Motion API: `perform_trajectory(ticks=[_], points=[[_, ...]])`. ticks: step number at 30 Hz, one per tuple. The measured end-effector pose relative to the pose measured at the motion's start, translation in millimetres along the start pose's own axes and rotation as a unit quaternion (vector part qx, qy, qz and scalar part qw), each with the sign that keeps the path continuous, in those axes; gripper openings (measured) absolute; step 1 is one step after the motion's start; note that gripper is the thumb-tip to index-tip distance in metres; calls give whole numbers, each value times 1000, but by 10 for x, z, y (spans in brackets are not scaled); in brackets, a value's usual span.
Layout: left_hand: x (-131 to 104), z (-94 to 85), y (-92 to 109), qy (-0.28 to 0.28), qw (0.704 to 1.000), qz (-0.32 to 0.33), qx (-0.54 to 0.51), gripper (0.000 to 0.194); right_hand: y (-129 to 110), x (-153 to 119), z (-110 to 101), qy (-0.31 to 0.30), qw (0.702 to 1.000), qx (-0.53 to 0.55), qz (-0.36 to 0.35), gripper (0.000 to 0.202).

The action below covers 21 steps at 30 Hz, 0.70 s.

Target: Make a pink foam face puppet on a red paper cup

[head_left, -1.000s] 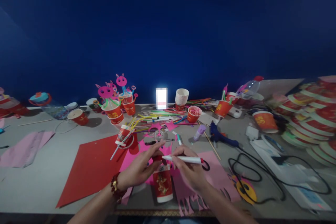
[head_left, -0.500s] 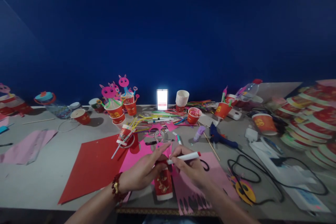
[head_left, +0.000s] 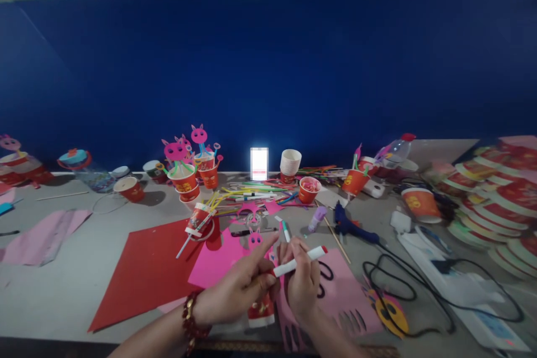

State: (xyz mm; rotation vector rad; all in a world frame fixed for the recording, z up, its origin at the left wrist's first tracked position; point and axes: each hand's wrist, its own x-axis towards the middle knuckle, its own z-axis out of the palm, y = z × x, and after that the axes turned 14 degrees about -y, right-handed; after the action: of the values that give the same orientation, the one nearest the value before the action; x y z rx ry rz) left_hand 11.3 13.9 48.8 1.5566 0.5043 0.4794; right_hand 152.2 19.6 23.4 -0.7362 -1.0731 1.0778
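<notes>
A white marker (head_left: 300,261) with red ends lies across the space between my hands. My right hand (head_left: 302,288) is closed around its barrel. My left hand (head_left: 241,288), with a beaded bracelet at the wrist, has its index finger stretched out while thumb and other fingers close on the marker's left red end. Whether that end is a separate cap cannot be made out. Below my left hand stands a red patterned paper cup (head_left: 260,313), partly hidden. A pink eared paper face (head_left: 255,239) shows just beyond my fingers.
Red card (head_left: 138,268) and pink sheets (head_left: 344,291) lie around my hands. Decorated cups (head_left: 182,182) and pens (head_left: 251,196) stand or lie further back. At the right are a blue glue gun (head_left: 354,226), its black cable, a power strip (head_left: 457,291) and stacked paper bowls (head_left: 503,190).
My left hand has moved right and closed on the marker's left end. My right hand has turned more upright, with the marker slightly lower. The view has tilted up a little.
</notes>
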Motion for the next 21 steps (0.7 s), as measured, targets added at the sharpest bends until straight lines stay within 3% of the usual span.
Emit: perform_trajectory(ticks=[3,6,9,12,14,16,19,21], points=[[13,29,-112,15,1000,-8,-5,63,44,11,-36,-13,999,-36,17,40],[19,35,-144,25,999,-24,22,55,38,18,-130,-75,992,-88,41,39],[-26,-33,-108,36,986,-36,156,47,-54,20,-290,-138,981,-128,52,39],[-113,-202,-148,97,933,-34,345,42,-180,101,-520,-189,950,-249,20,35],[-172,-328,-252,158,888,-27,430,34,-229,223,-676,-206,899,-385,-8,26],[-221,-409,-379,202,860,-20,467,27,-218,376,-790,-224,813,-537,-16,17],[-266,-394,-509,210,852,-14,479,23,-85,598,-826,-244,669,-701,29,30],[-283,-309,-524,210,852,-10,479,22,46,713,-768,-234,633,-736,53,35]])
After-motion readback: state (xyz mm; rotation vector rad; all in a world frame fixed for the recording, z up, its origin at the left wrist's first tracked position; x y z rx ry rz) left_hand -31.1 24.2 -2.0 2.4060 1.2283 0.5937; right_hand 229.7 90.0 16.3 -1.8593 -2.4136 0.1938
